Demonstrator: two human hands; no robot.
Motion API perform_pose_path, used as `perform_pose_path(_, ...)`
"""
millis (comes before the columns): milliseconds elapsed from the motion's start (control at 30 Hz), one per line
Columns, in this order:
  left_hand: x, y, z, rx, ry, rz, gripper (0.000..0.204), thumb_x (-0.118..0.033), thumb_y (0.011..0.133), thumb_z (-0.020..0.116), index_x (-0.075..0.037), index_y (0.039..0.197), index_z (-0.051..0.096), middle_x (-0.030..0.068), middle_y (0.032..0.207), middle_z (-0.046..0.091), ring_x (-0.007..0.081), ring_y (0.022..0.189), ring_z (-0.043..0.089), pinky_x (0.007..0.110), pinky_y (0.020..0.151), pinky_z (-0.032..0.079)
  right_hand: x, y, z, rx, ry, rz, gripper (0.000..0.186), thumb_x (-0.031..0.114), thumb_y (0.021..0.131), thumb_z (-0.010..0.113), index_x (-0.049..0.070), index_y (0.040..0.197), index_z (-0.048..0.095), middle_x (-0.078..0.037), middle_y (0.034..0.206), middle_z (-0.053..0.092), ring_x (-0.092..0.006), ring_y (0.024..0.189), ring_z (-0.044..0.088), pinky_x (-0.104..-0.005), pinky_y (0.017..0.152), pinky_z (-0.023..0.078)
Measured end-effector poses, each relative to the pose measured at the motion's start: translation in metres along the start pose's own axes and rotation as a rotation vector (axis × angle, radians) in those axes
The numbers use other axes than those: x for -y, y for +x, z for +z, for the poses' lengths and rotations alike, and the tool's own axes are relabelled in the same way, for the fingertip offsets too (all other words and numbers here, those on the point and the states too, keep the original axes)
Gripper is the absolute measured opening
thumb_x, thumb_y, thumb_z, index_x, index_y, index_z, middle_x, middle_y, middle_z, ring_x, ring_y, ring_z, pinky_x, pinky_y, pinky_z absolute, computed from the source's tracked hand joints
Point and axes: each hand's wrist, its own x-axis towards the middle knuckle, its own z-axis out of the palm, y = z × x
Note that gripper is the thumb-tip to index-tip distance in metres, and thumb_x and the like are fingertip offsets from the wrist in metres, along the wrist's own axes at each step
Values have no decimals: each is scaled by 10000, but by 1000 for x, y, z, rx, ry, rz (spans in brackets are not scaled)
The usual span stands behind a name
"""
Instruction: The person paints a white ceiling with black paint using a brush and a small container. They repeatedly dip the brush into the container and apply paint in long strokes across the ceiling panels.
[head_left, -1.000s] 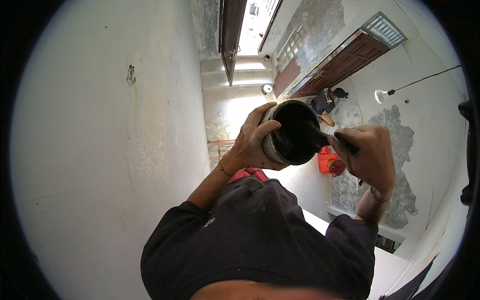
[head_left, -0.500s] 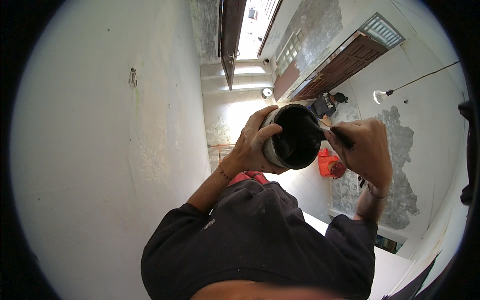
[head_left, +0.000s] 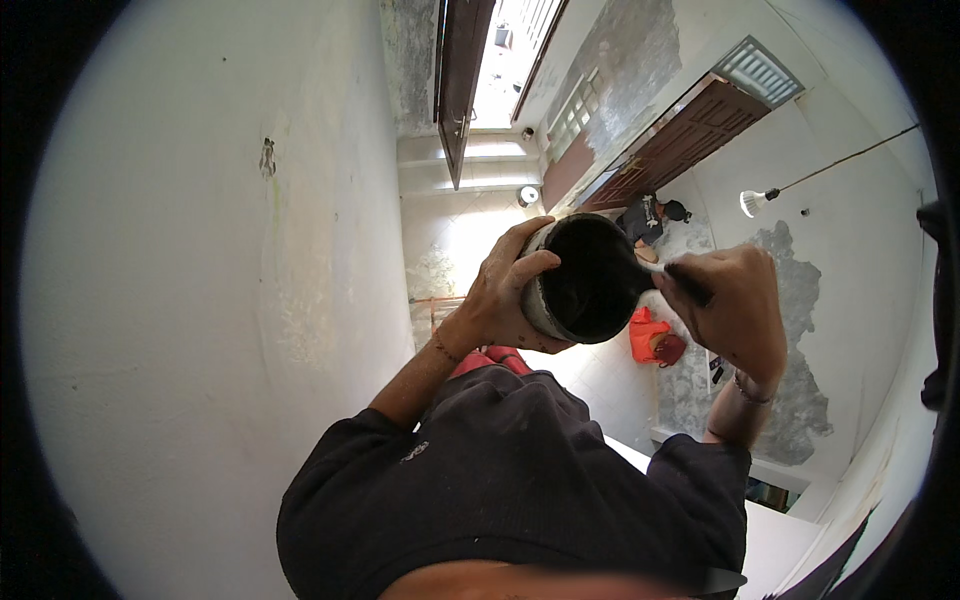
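My left hand (head_left: 500,295) wraps round a tub (head_left: 581,280), tilted and with a whitish outside and a black inside, held in front of my body. My right hand (head_left: 725,310) is closed on a dark-stained tool (head_left: 652,273), perhaps a brush, with a pale part showing by my fingers. The tool's end reaches into the tub at its right rim; its tip is hard to make out in the black. Dark smudges mark both hands.
A co-worker (head_left: 645,218) is low beside the brown door (head_left: 680,135), with orange-red bags (head_left: 650,338) nearby. An open door (head_left: 455,90) tops steps (head_left: 465,150) near a round container (head_left: 528,197). A bulb (head_left: 755,200) hangs right; a white wall (head_left: 200,300) fills the left.
The tub and both hands have shifted slightly down in the picture, as has much of the room behind. My grip on the tub and tool looks unchanged.
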Motion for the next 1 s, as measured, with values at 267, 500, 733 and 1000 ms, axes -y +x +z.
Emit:
perform_pose_path(267,-1,-1,-2,37,29,-9,1061,-401,504,1039,-233,1397,491,310,1471,494,528,1286,567,600,1032,507,4,-2,-5,-48,11,-1,289,303,932,790,79,758,731,-112,622,672,-281,496,641,-411,495,439)
perform_pose_path(500,2,2,-2,-7,-11,-1,1073,-407,502,1036,-237,1409,488,306,1475,492,529,1287,567,594,1039,504,7,1,-6,5,-15,22,280,295,940,779,77,770,733,-113,618,673,-285,503,651,-419,498,451)
perform_pose_path(733,2,-1,-5,27,35,-1,1102,-408,487,1039,-242,1421,477,299,1483,484,526,1303,559,591,1041,507,9,3,-6,2,26,3,234,227,914,794,48,776,737,-140,646,668,-329,525,640,-415,507,453)
perform_pose_path(1000,-6,0,-6,26,44,2,1077,-391,506,1036,-232,1413,477,297,1468,496,516,1295,569,582,1041,518,8,-1,-6,-8,-27,-12,304,298,959,762,74,755,733,-115,622,679,-268,482,629,-401,490,437)
